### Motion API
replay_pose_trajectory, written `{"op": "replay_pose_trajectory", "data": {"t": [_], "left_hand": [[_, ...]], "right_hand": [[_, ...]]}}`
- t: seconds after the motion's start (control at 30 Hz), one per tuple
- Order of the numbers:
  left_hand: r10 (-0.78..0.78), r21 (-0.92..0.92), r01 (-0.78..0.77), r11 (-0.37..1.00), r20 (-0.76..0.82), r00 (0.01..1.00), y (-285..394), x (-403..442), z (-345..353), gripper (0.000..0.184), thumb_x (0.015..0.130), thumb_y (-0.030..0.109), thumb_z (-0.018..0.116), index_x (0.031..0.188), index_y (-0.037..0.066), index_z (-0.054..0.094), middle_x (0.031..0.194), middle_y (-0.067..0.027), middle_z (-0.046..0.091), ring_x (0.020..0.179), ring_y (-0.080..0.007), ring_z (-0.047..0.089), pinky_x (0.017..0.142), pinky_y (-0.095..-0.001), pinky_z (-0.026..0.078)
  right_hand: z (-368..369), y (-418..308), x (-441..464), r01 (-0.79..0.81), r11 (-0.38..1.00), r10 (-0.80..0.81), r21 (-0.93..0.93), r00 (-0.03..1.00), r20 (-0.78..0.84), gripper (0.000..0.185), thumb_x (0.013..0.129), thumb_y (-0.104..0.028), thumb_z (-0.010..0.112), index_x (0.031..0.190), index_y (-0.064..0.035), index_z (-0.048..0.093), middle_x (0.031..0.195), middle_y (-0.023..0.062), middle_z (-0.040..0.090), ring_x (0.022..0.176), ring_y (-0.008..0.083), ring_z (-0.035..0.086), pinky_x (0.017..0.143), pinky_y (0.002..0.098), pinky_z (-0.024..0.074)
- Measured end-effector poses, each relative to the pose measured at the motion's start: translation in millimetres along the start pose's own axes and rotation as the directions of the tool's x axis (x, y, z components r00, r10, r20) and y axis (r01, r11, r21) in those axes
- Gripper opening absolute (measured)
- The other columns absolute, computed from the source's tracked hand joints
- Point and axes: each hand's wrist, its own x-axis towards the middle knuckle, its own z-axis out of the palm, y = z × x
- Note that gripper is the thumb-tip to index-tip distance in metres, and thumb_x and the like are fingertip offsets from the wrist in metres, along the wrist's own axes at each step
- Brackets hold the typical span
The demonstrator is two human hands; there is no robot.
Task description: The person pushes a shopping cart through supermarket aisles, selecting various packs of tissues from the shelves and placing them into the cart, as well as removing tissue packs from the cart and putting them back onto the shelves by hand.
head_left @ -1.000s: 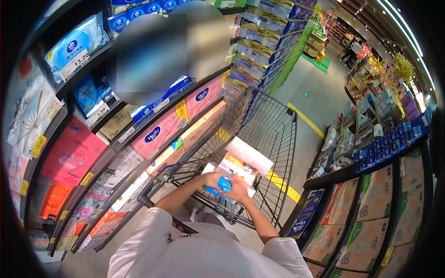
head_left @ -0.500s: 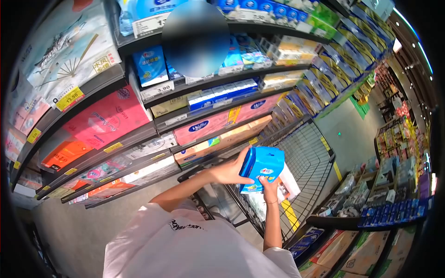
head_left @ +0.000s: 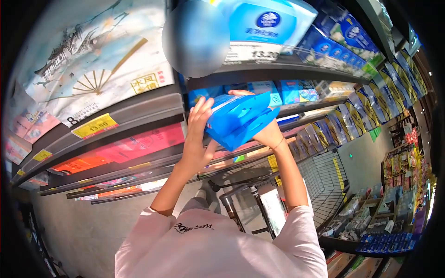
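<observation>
A blue tissue pack [head_left: 238, 121] is held up tilted before the shelves, with one end turned toward me. My left hand [head_left: 200, 127] is closed on its left side, fingers upright along the edge and the thumb low. My right hand [head_left: 269, 133] grips it from the right; most of those fingers are hidden behind the pack. Just beyond it is a shelf with similar blue packs [head_left: 289, 90]. The pack's printed front is turned mostly out of my sight.
A wire shopping cart [head_left: 322, 178] stands to the lower right, a white package [head_left: 272, 208] near its handle. Large white paper packs [head_left: 92, 60] fill the upper left shelf. A blue pack [head_left: 259, 23] sits above a price label. At lower right is a display bin [head_left: 371, 217].
Both hands have lifted the blue pack from above the cart up and left to the shelves, and it has turned. My view has moved closer to the shelves.
</observation>
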Motion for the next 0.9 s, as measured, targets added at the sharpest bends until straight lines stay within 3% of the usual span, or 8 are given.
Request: {"op": "replay_pose_trajectory", "data": {"t": [0.1,0.33,0.4,0.47,0.53,0.6,0.77,0.9], "left_hand": [[-0.19,-0.019,0.191,0.981,0.06,0.98,-25,-4,1,0.067,0.063,-0.004,0.051,0.121,-0.003,0.017,0.123,-0.0225,0.024,0.115,-0.0365,0.022,0.094,-0.0381,0.019],[-0.511,0.06,0.508,0.859,0.144,0.847,-59,-18,-5,0.051,0.073,0.006,0.046,0.117,-0.005,0.023,0.109,-0.0288,0.032,0.096,-0.0415,0.036,0.083,-0.0415,0.03],[-0.006,0.64,-0.247,0.728,0.366,0.931,-72,-21,-9,0.04,0.075,0.005,0.041,0.112,-0.005,0.029,0.109,-0.0298,0.032,0.095,-0.0426,0.037,0.082,-0.0425,0.031],[-0.226,0.362,0.154,0.919,0.166,0.96,-56,-12,0,0.038,0.076,0.006,0.04,0.11,-0.007,0.03,0.111,-0.032,0.029,0.097,-0.0433,0.036,0.084,-0.0437,0.028],[-0.527,0.077,0.521,0.85,0.129,0.84,-38,-3,4,0.044,0.079,0.012,0.039,0.115,-0.009,0.023,0.116,-0.0331,0.024,0.104,-0.0427,0.031,0.089,-0.0437,0.023],[-0.493,0.145,0.476,0.867,0.118,0.862,-29,-4,6,0.049,0.079,0.014,0.04,0.117,-0.009,0.019,0.118,-0.0324,0.022,0.108,-0.0418,0.027,0.091,-0.0428,0.019],[-0.495,0.259,0.459,0.85,0.093,0.864,-45,-17,13,0.055,0.079,0.015,0.041,0.119,-0.011,0.013,0.122,-0.0298,0.018,0.115,-0.0399,0.015,0.095,-0.0408,0.008],[-0.521,0.199,0.5,0.843,0.067,0.851,-42,-14,14,0.042,0.079,0.013,0.04,0.11,-0.012,0.026,0.107,-0.0287,0.031,0.099,-0.0408,0.033,0.086,-0.0404,0.024]], "right_hand": [[9,20,11,-0.32,0.947,0.32,-0.025,0.939,0.122,0.046,0.054,-0.022,0.071,0.094,-0.0053,0.053,0.095,0.0107,0.054,0.084,0.0205,0.054,0.073,0.0293,0.0415],[23,30,34,-0.305,0.93,0.321,-0.205,0.946,0.048,0.045,0.054,-0.023,0.072,0.087,0.0012,0.054,0.079,0.0099,0.057,0.072,0.0166,0.053,0.068,0.0286,0.0428],[26,40,32,-0.315,0.92,0.33,-0.232,0.944,0.027,0.051,0.055,-0.027,0.071,0.092,0.0018,0.051,0.085,0.0137,0.056,0.078,0.0209,0.053,0.072,0.03,0.0413],[31,45,25,-0.255,0.911,0.251,-0.323,0.966,-0.054,0.059,0.056,-0.029,0.07,0.099,0.0025,0.046,0.093,0.0168,0.052,0.087,0.0257,0.05,0.077,0.0321,0.0385],[36,41,20,-0.236,0.923,0.202,-0.303,0.969,-0.14,0.064,0.056,-0.033,0.069,0.103,0.0019,0.042,0.097,0.0188,0.048,0.093,0.0315,0.046,0.08,0.0364,0.0346],[43,48,12,-0.138,0.814,0.02,-0.564,0.978,-0.209,0.072,0.057,-0.045,0.063,0.103,0.005,0.039,0.093,0.0215,0.046,0.088,0.035,0.043,0.077,0.0395,0.0326],[46,47,10,-0.244,0.736,0.188,-0.631,0.97,-0.156,0.065,0.06,-0.05,0.056,0.097,0.0021,0.043,0.091,0.0171,0.046,0.086,0.0306,0.042,0.074,0.0363,0.0295],[45,48,8,-0.231,0.775,0.165,-0.589,0.973,-0.164,0.069,0.06,-0.047,0.059,0.106,0.0016,0.041,0.098,0.0173,0.046,0.093,0.0312,0.041,0.078,0.0372,0.0281]]}}
